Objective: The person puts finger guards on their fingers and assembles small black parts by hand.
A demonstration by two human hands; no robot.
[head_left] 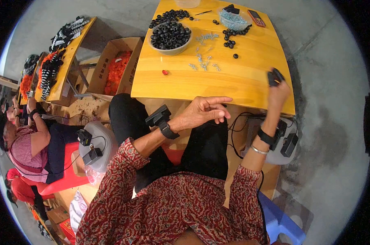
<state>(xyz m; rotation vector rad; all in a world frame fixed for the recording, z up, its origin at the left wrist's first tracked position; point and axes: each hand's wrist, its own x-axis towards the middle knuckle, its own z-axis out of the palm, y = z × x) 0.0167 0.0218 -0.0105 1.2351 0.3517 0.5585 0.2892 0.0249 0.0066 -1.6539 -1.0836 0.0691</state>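
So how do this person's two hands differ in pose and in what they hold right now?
The right hand is raised over the near edge of the yellow table and pinches a small black part; the left hand holds nothing. The left hand lies low in front of the table, fingers spread and index pointing right; the right hand's fingers are closed together. Both wrists carry a black strap with a small device.

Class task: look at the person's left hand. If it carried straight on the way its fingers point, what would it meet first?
The left hand points to the person's right, toward the raised right forearm. That arm would likely come first, though depth is unclear; the hand may pass below the table edge instead.
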